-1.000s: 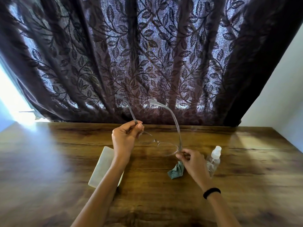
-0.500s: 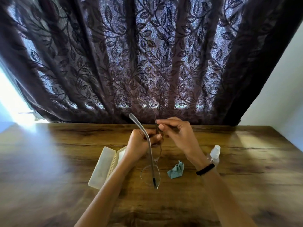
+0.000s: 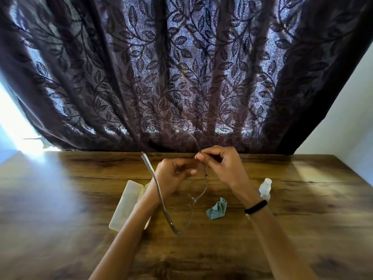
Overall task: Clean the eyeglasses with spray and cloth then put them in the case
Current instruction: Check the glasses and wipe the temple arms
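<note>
Head view: we hold the eyeglasses [image 3: 193, 199] above the desk [image 3: 60, 188].
Grip, left hand [image 3: 173, 175]: clamped on the frame.
Grip, right hand [image 3: 220, 164]: pinching one temple.

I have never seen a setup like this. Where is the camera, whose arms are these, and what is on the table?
There is no machine here. The two arms belong to a person, and every picture comes from one wide-angle camera worn on their head, looking forward and down. The wide lens makes the curtain behind look bowed.

The left hand and right hand hold a pair of eyeglasses above the wooden table, with the temple arms unfolded. The right hand's grip is a pinch on one temple arm. The left hand's fingers curl at the frame.

On the table lie a pale case, apparently open and partly hidden by the left forearm, a crumpled teal cloth, and a small clear spray bottle beside the right wrist.
</note>
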The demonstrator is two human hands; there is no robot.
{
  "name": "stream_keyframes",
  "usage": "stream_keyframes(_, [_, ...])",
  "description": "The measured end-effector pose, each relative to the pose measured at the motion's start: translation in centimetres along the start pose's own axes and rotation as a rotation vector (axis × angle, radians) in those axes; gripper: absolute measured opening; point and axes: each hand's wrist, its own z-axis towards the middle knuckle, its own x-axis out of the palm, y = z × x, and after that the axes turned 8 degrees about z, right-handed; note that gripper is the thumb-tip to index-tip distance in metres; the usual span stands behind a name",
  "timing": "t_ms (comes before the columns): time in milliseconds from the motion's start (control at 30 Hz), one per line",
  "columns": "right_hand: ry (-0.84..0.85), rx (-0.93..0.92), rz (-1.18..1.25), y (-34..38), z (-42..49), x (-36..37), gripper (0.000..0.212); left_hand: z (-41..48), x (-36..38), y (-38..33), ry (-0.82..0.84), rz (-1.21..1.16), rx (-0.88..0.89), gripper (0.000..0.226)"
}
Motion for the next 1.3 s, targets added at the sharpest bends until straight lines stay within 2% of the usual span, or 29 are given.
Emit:
stream_keyframes(167, [-0.076,0.056,-0.064,-0.7,0.2,-1.2,0.013,-0.5,-2.3,0.2,-0.151,-0.109,-0.048,0.033])
stream_keyframes(333, [-0.185,0.109,-0.074,-1.3,0.0,-2.2,0.009,-1.5,-4.5,0.5,-0.397,-0.134,-0.030,0.028])
stream_keyframes(433, [-0.261,0.129,-0.067,-1.5,0.0,-2.7,0.011,-2.1,-5.2,0.4,-0.480,-0.197,-0.012,0.023])
stream_keyframes(500, [-0.306,0.123,-0.080,-1.7,0.1,-2.9,0.011,-2.5,-5.4,0.1,-0.472,-0.208,0.003,0.020])
stream_keyframes(633, [-0.345,0.133,-0.116,-2.0,0.0,-3.1,0.013,-3.0,-5.0,-0.9,-0.352,-0.291,-0.046,0.015])
stream_keyframes(800, [-0.375,0.139,-0.132,-2.3,-0.2,-3.2,0.013,-2.7,-4.2,-1.6,-0.267,-0.315,-0.112,0.021])
stream_keyframes(1100, [-0.368,0.150,-0.153,-2.7,-0.3,-3.1,0.014,-2.2,-3.6,-1.6,-0.226,-0.235,-0.221,0.032])
stream_keyframes(1233, [-0.337,0.158,-0.119,-2.9,-0.5,-3.1,0.014,-2.1,-3.6,-1.3,-0.260,-0.222,-0.242,0.014])
stream_keyframes(1300, [-0.328,0.176,-0.017,-2.8,-0.7,-3.0,0.011,-2.1,-3.5,-1.2,-0.299,-0.243,-0.252,0.011])
